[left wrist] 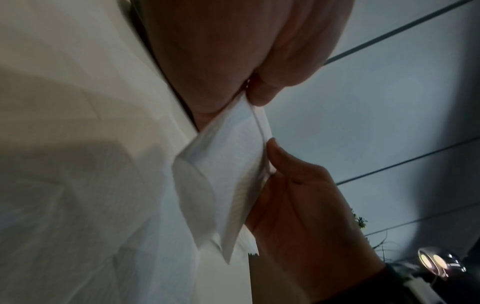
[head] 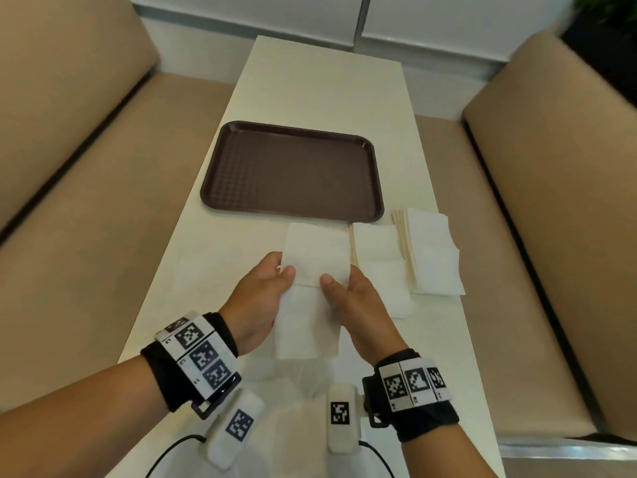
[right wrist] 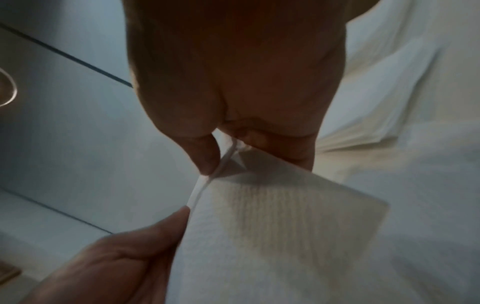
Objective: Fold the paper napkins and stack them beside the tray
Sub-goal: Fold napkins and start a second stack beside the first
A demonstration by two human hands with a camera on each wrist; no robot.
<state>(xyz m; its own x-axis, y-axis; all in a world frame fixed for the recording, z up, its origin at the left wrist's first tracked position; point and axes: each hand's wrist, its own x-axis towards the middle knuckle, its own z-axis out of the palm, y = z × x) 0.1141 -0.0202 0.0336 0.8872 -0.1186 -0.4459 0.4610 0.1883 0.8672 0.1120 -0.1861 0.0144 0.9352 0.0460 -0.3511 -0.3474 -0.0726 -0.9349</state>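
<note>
A white paper napkin (head: pixel 315 251) is held up over the table, just in front of the dark brown tray (head: pixel 293 167). My left hand (head: pixel 281 265) pinches its left edge and my right hand (head: pixel 339 277) pinches its right edge, thumbs on top along a cross crease. The lower half hangs toward me. In the left wrist view my left hand (left wrist: pixel 249 96) pinches the napkin (left wrist: pixel 228 160) at an edge. In the right wrist view my right hand (right wrist: pixel 228 150) pinches the doubled edge of the napkin (right wrist: pixel 272 226). Two piles of folded napkins (head: pixel 379 263) (head: pixel 431 250) lie right of it, below the tray's right corner.
The narrow white table (head: pixel 327 84) runs between two tan benches (head: pixel 69 167) (head: pixel 551 201). More loose white napkins (head: pixel 286 384) lie on the table under my wrists. The folded piles (right wrist: pixel 376 107) show beside my right hand.
</note>
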